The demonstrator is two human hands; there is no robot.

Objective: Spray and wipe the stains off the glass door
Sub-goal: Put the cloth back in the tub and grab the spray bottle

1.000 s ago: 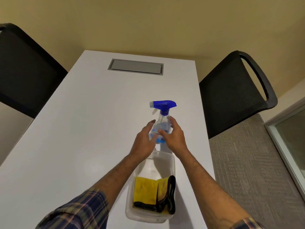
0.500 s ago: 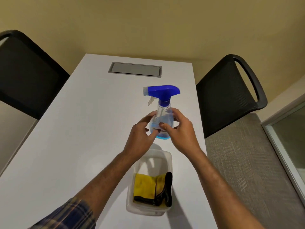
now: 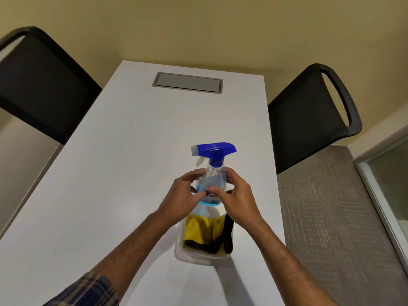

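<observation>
Grip of both hands on spray bottle (image 3: 213, 180): left hand (image 3: 181, 202) and right hand (image 3: 238, 199) curled round the clear body from either side, holding it upright just above tub (image 3: 198, 257) on counter (image 3: 110, 173). Better to move one hand up to the neck, finger near trigger, and free the other for yellow cloth (image 3: 198, 228) in the tub.

Spray bottle (image 3: 213, 180): clear glossy plastic, blue plastic trigger head. Tub (image 3: 202, 256) at table's near edge: translucent plastic; yellow cloth (image 3: 199, 229) inside, black-trimmed. Table (image 3: 110, 173): smooth matt white. Chairs (image 3: 309, 115): black mesh. Hatch (image 3: 187, 82): matt grey.
</observation>
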